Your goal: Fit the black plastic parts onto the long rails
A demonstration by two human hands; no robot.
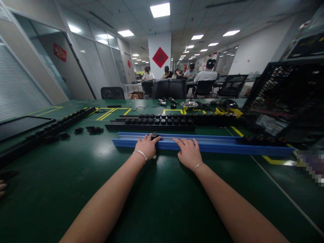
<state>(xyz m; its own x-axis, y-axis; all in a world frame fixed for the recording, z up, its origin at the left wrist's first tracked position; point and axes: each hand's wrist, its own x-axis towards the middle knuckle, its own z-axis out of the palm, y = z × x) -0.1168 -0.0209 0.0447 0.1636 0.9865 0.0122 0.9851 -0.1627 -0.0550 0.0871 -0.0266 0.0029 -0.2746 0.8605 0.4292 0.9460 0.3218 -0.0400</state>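
A long blue channel rail (220, 147) lies crosswise on the green table before me. My left hand (146, 147) is at its left part, with a small black socket module (154, 135) between index finger and thumb, in the channel. The other left fingers rest over the rail's edge. My right hand (189, 152) lies on the rail a little to the right, fingers spread and touching its edges, nothing seen in them. At the rail's right end sits a row of black modules (263, 140).
Behind the blue rail lie black rails (152, 127) filled with modules. Another black rail (50, 131) runs along the left, near loose black pieces (94, 130). A metal bowl (189, 105) stands farther back. A co-worker's fingers (2, 188) show at the left edge.
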